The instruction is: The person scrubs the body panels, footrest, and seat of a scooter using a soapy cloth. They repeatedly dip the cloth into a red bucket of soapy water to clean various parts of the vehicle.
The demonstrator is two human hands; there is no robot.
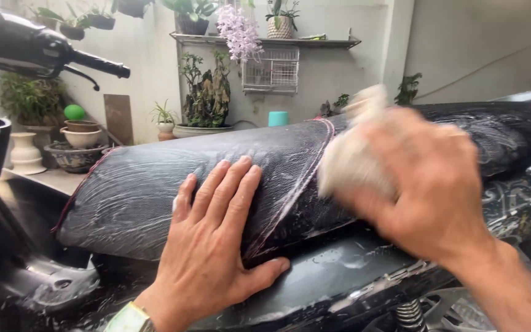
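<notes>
A black motorbike seat (136,184), wet and streaked with soap foam, stretches across the view. My left hand (216,240) lies flat and open on the seat's near side, fingers spread, thumb down on the dark side panel (339,270). My right hand (425,184), blurred by motion, grips a pale sponge or cloth (348,157) pressed against the seat just right of its stitched seam. A watch (129,318) sits on my left wrist.
The bike's handlebar (50,52) reaches in at the upper left. Behind stand potted plants (207,98), ceramic pots (81,138), a wall shelf (265,42) with a small white cage (271,71), and a teal cup (278,118). A suspension spring (408,315) shows below.
</notes>
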